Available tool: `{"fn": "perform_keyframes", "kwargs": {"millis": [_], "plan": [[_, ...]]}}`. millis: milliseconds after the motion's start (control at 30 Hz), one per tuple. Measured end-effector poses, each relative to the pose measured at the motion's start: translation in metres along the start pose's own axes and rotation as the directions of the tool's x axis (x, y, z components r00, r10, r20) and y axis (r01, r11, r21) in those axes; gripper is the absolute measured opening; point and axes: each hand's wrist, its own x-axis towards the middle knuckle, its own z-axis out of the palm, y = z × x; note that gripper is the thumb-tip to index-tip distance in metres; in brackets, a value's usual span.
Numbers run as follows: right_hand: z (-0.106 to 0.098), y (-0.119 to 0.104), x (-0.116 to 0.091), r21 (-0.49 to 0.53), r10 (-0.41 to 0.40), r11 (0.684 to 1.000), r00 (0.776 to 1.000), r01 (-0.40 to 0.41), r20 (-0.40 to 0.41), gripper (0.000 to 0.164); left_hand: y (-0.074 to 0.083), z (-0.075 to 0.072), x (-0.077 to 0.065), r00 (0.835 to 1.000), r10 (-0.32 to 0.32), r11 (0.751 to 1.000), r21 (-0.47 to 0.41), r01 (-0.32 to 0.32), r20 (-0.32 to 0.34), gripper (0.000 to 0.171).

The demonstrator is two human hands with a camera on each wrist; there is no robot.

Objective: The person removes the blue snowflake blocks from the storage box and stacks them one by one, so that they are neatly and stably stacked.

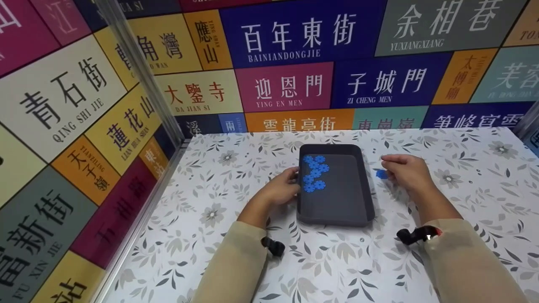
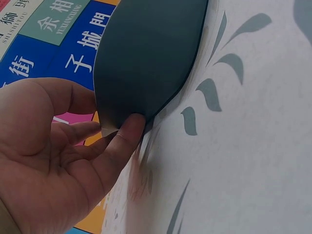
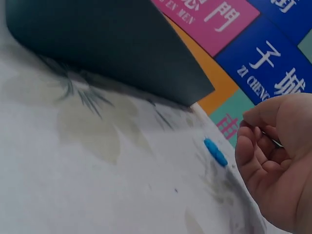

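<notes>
A dark grey rectangular tray (image 1: 341,206) lies on the patterned table, and several blue flower-shaped plastic discs (image 1: 315,167) are clustered along its left side. My left hand (image 1: 284,187) grips the tray's left wall, and the left wrist view shows the fingers (image 2: 129,129) pinching at its corner. Off the tray's right side, another blue disc (image 1: 381,174) lies on the table. Over that disc is my right hand (image 1: 406,170), its fingers curled and fingertips together. In the right wrist view, the same blue disc (image 3: 215,152) lies apart from the fingers, and nothing shows between them.
A white tablecloth (image 1: 202,252) printed with grey leaves and flowers covers the table. Walls of coloured street-name panels (image 1: 284,86) stand behind and to the left. Each wrist carries a small black camera (image 1: 273,246).
</notes>
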Motion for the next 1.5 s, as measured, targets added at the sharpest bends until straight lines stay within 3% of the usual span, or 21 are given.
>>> {"fn": "perform_keyframes", "kwargs": {"millis": [233,400,600,933,1267,1500], "plan": [[0.016,-0.020,-0.008,0.100,-0.062,0.993,0.997,0.058,0.037,0.026,0.001,0.000,0.000,1.000,-0.014,0.999,0.043,0.015,-0.025,0.076],[0.027,-0.030,-0.014,0.096,-0.088,0.992,0.993,0.080,0.083,0.038,0.001,-0.002,-0.002,1.000,0.006,0.995,0.100,-0.003,-0.029,0.075],[0.035,-0.039,-0.019,0.058,-0.110,0.993,0.987,0.104,0.116,0.046,0.003,-0.003,-0.002,1.000,0.010,0.995,0.099,-0.008,-0.025,0.075],[0.052,-0.055,-0.026,0.130,-0.160,0.982,0.972,0.139,0.171,0.034,0.002,-0.001,-0.003,1.000,0.002,0.998,0.058,-0.001,-0.020,0.076],[0.071,-0.070,-0.004,0.092,-0.092,0.993,0.969,0.072,0.227,0.030,0.001,-0.002,-0.004,0.999,0.013,0.994,0.108,-0.009,-0.038,0.074],[0.080,-0.075,0.018,0.089,-0.065,0.995,0.967,0.045,0.244,0.030,0.001,-0.002,-0.003,1.000,0.009,0.996,0.084,-0.007,-0.021,0.074]]}}
